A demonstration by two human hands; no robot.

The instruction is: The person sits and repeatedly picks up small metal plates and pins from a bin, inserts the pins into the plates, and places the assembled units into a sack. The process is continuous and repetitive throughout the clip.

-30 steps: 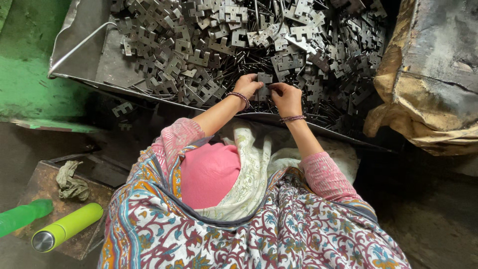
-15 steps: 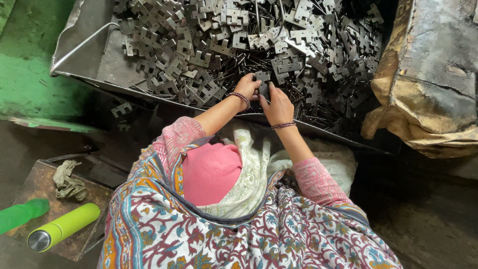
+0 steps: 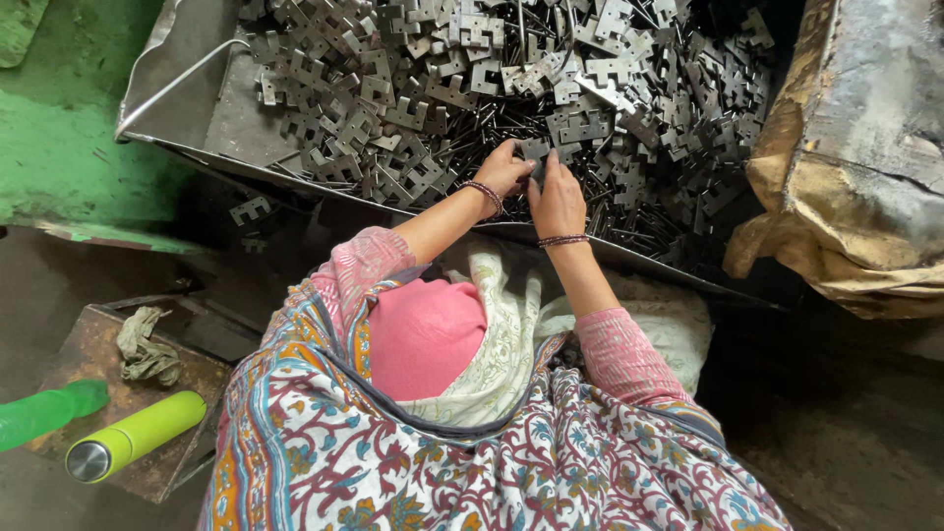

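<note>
Grey stamped metal plate (image 3: 536, 149) is being pinched between left hand (image 3: 503, 169) and right hand (image 3: 558, 202), fingers grasping it over the parts heap (image 3: 472, 88) in the tray (image 3: 211, 108). Step, apparently: sorting; a steady grip is probably needed next.

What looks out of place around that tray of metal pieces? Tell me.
One flat notched metal piece lies outside the tray, on the dark surface below its front edge, apart from the heap. Both hands, left hand and right hand, are at the heap.
</note>
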